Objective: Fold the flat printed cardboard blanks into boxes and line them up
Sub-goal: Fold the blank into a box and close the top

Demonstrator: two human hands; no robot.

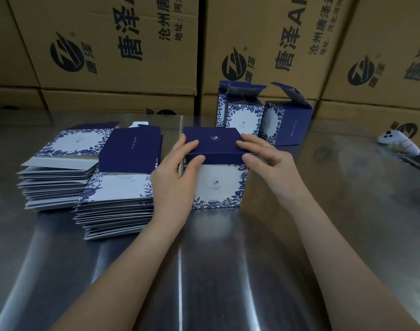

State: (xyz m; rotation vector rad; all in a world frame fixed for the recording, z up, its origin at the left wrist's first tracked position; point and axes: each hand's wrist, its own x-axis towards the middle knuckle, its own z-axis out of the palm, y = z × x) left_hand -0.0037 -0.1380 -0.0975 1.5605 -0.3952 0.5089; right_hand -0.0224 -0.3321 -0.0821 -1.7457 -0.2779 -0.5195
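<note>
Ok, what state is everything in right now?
Front box: upright, lid shut, under both hands.
Left hand: fingers straight, pressing the lid's left side.
Right hand: fingers straight, pressing the lid's right side.
Back boxes: three, upright, lids open.
Blanks: two piles, unfolded.
Controller: lying flat, untouched.

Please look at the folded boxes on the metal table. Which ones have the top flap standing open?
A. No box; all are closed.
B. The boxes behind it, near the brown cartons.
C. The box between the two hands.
B: the boxes at the back have their blue flaps raised, while the box under the left hand and right hand has its dark blue top folded flat.
</note>
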